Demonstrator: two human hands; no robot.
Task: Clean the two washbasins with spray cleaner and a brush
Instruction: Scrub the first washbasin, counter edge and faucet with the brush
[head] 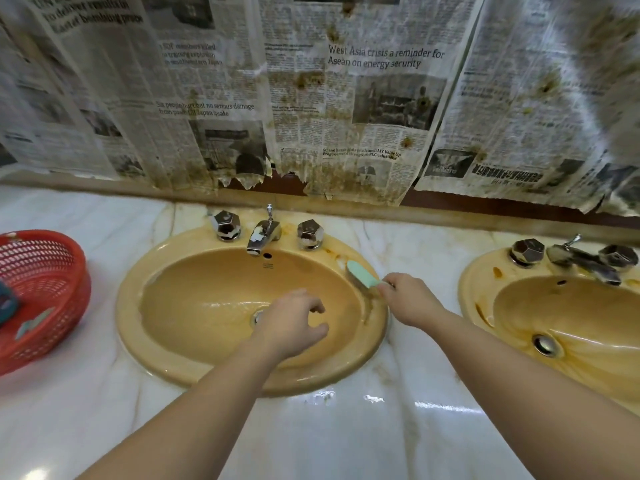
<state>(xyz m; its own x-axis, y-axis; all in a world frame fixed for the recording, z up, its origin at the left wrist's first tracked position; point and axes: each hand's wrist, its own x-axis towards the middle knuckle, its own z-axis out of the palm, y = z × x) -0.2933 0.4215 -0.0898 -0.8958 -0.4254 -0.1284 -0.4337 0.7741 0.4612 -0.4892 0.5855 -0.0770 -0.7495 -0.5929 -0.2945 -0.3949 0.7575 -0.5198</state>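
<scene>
The right hand (pixel 410 299) is gripping the handle of a mint-green plastic scrubbing brush (pixel 362 276), fingers curled round it, and is pressing its bristles against the inner right rim of the oval mustard-yellow ceramic washbasin (pixel 194 362) that is sitting in the middle of the white marble surface (pixel 346 431). Brownish grime is showing on the rim just beneath the bristles. The left hand (pixel 294 322) is hovering over the bowl of this basin, above the metal drain (pixel 258 317), with its fingers loosely curled and holding nothing.

Along the basin's back rim, a chrome spout (pixel 263 235) is standing between two faceted chrome tap knobs (pixel 226 225), with a small overflow hole just below the spout.

A second mustard-yellow washbasin (pixel 481 306) is lying toward the right edge of the surface, well apart from the brush, carrying brown stains on its left rim and its own chrome taps (pixel 581 259) at the back.

A red perforated plastic basket (pixel 52 303) is resting at the left edge of the surface. Stained, torn newspaper sheets (pixel 311 98) are hanging on the wall along the back edge.
</scene>
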